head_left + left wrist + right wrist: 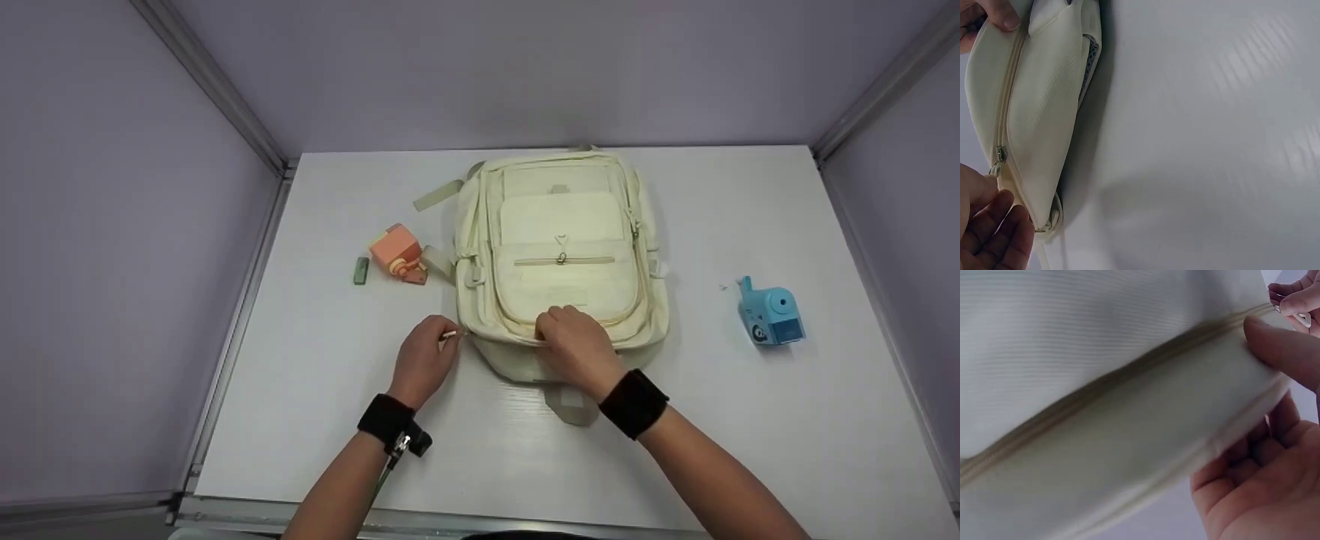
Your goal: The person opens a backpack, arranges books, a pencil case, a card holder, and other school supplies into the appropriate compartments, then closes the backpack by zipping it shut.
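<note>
A cream backpack (559, 221) lies front side up on the white table, its bottom toward the person. At its lower left corner, my left hand (425, 358) pinches the pull of a zipper slider (1000, 153). The zipper (1008, 95) runs from there along the backpack's bottom edge, and below the slider its two sides stand apart in the left wrist view. Farther right on the same edge, my right hand (579, 346) grips the fabric. Its thumb (1275, 343) lies beside the zipper, with the other fingers curled under the fabric.
Left of the backpack sit an orange pencil sharpener (395, 249) and a small green block (361, 271). A blue pencil sharpener (772, 313) stands at the right, with a tiny white scrap (723, 286) near it. Straps (439, 195) stick out from the backpack's left side.
</note>
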{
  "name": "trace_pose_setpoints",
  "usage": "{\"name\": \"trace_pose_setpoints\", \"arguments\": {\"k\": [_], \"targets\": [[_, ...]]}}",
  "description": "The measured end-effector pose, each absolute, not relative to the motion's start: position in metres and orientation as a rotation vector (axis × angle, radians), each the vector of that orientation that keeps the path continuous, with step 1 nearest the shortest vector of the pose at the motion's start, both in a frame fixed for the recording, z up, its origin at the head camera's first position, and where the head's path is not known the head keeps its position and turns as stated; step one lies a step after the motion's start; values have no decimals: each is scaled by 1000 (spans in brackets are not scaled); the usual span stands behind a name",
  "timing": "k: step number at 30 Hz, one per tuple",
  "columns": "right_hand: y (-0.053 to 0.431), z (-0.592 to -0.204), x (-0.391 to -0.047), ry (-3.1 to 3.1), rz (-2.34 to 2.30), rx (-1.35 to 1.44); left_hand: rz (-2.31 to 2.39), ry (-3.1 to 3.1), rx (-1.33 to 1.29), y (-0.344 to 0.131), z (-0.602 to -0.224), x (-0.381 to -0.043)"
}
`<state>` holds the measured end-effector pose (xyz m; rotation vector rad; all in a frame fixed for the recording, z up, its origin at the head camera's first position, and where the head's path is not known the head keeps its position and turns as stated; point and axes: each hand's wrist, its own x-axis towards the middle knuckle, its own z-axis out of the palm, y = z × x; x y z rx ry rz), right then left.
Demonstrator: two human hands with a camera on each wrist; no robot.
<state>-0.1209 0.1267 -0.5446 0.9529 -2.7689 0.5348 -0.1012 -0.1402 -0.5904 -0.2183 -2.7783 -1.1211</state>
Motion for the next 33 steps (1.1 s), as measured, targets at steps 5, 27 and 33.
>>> {"name": "trace_pose_setpoints", "arguments": {"k": [5, 27, 33], "targets": [[101, -543, -126, -2678, 479, 1016, -1123, -2799, -207, -142, -592, -97], [64, -553, -136, -2700, 250, 1117, -1278, -2812, 3, -155, -596, -120], [64, -552, -135, -2707, 250, 1106, -1223, -2828, 76, -158, -596, -142]]}}
